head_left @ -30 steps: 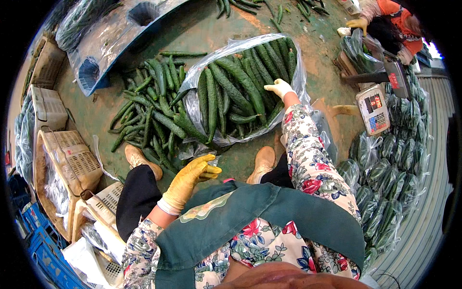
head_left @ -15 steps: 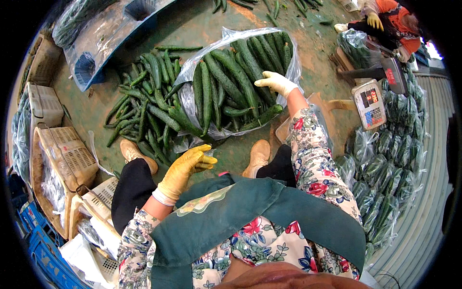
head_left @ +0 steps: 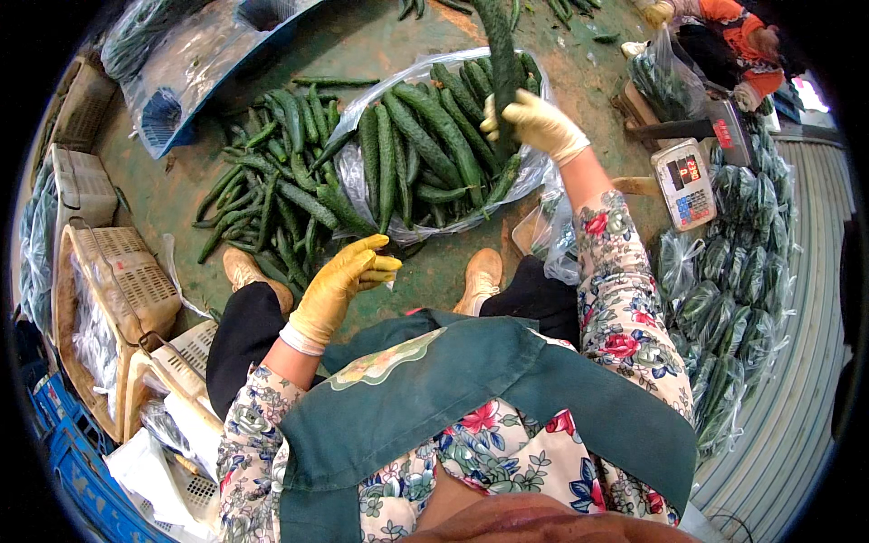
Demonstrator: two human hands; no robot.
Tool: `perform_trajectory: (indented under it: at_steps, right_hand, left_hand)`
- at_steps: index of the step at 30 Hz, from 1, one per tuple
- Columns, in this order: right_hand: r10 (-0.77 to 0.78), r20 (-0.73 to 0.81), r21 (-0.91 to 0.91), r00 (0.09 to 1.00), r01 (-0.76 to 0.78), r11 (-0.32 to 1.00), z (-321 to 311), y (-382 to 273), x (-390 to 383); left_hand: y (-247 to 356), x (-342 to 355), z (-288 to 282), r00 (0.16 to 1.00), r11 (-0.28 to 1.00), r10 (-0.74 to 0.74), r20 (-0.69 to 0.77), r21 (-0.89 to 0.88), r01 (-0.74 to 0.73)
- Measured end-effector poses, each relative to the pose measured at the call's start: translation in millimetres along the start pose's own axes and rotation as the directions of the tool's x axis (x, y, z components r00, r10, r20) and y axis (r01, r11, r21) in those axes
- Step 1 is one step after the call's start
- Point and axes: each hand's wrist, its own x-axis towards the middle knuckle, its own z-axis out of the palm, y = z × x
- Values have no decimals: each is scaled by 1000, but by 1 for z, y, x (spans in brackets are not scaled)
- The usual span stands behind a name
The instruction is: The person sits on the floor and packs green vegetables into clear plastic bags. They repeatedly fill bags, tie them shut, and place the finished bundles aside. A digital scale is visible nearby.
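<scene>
My right hand (head_left: 534,122), in a pale yellow glove, grips a long dark green cucumber (head_left: 500,54) and holds it upright above a clear plastic sheet (head_left: 355,176) heaped with several cucumbers (head_left: 421,149). My left hand (head_left: 348,276), in a yellow glove, hovers in front of my knee with curled fingers and nothing in it. It is near the front edge of the plastic sheet. A second loose pile of cucumbers (head_left: 276,195) lies on the green floor to the left.
Tan plastic crates (head_left: 118,271) stand at my left, blue crates (head_left: 68,452) below them. A weighing scale (head_left: 688,181) and bagged cucumbers (head_left: 733,299) line the right. Another person in orange (head_left: 733,27) works at the top right. A blue bin (head_left: 195,77) lies top left.
My right hand has taken a cucumber from the heap and lifted it upright. My left hand rose slightly and stayed empty.
</scene>
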Motion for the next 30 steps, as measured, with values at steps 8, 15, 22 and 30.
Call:
perform_trajectory:
  at_steps: [8,15,22,30]
  right_hand:
    - [349,638,-122,686,-358,926,181,118,11]
    - [378,534,353,756,-605,713,206,182,-13]
    - [548,364,-70,754,-564,823,157,164,-7]
    - [416,-677,256,607,-335,907,-100,166,-28]
  left_hand:
    - [-18,24,-24,942,846,335,-28,-432,-314]
    - [-18,19,-49,957,691,194,-216,-663,-289]
    - [-27,26,-56,970,674,185,-158,-698,-243]
    - [-21,26,-67,870,548,473,139,-820,-167]
